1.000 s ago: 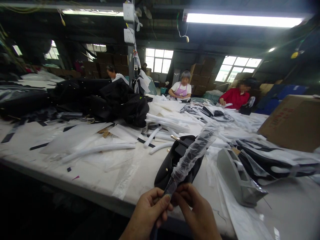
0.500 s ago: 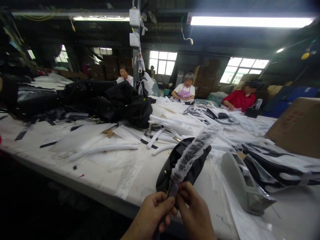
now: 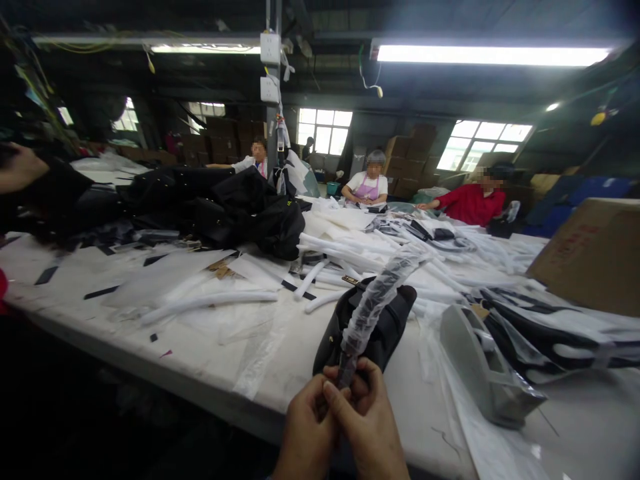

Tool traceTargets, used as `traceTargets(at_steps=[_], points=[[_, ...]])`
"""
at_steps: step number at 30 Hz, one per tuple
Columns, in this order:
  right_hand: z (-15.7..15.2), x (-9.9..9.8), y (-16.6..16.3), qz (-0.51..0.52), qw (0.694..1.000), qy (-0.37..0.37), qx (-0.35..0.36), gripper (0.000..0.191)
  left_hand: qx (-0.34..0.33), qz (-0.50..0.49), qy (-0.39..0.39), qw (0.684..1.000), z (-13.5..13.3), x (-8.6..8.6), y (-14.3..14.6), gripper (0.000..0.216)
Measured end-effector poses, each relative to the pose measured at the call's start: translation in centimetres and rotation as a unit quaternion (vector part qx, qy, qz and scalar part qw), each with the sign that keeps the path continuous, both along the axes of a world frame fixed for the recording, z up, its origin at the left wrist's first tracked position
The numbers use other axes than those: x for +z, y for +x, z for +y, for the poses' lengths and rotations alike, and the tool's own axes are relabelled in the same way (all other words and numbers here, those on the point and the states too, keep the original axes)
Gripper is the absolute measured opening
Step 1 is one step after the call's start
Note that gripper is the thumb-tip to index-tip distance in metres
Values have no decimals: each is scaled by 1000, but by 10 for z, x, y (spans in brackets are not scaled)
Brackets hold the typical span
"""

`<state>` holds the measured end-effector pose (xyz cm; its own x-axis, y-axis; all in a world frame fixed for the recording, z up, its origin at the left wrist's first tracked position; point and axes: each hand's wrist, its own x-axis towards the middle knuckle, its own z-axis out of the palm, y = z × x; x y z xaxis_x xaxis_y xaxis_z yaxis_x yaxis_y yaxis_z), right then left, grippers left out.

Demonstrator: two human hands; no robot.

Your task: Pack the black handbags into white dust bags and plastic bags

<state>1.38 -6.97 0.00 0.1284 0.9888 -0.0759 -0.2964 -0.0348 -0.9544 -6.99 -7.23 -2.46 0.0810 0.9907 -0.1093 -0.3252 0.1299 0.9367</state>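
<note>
Crinkled clear plastic is wrapped around a dark bag strap (image 3: pixel 374 303), which rises from my hands and leans away to the right. At its lower end my left hand (image 3: pixel 311 417) is closed, fingers pinching the wrapped strap. Pressed close beside it, my right hand (image 3: pixel 369 417) is also closed on that end, its thumb crossing towards the left hand. The fingertips overlap, so the very end of the strap is hidden. Behind the strap a black bag (image 3: pixel 333 333) with small metal studs lies on the white table (image 3: pixel 210 353), partly covered by strap and fingers.
A grey tape dispenser (image 3: pixel 483 367) stands at the right, near plastic-wrapped black straps (image 3: pixel 555 333) and a cardboard box (image 3: pixel 595 257). White foam rods (image 3: pixel 215 303) and scraps litter the table. Black fabric (image 3: pixel 250 213) is heaped at left. Several people work around; one person's hand (image 3: pixel 23 170) enters at left.
My right hand has shifted so its thumb crosses to the left hand, and both hands are closer together. The strap's dark core shows more clearly. A person's hand has appeared at far left.
</note>
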Motion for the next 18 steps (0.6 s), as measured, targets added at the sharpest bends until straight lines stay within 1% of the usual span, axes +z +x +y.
traceTargets(at_steps=[4,6,10,13,14,16,17,18], points=[[1,-5,3,-9,1000,-1,3,61,51,23,44,997,-3,4,2,41],[2,-8,6,11,1000,-2,23,58,56,24,40,997,-4,6,1,41],[3,-9,10,48,995,-4,82,56,25,3,-6,1000,-4,7,2,52],[3,-1,18,44,994,-3,98,48,-14,-6,-18,1000,-2,8,2,57],[3,3,24,22,995,3,102,44,-30,0,-12,999,-2,9,1,56],[3,10,43,-74,991,19,111,38,-66,49,28,996,-1,11,-7,52],[3,12,55,-138,985,21,101,37,-86,94,61,990,1,11,-13,50],[2,12,67,-200,977,17,74,37,-102,139,94,981,4,11,-21,50]])
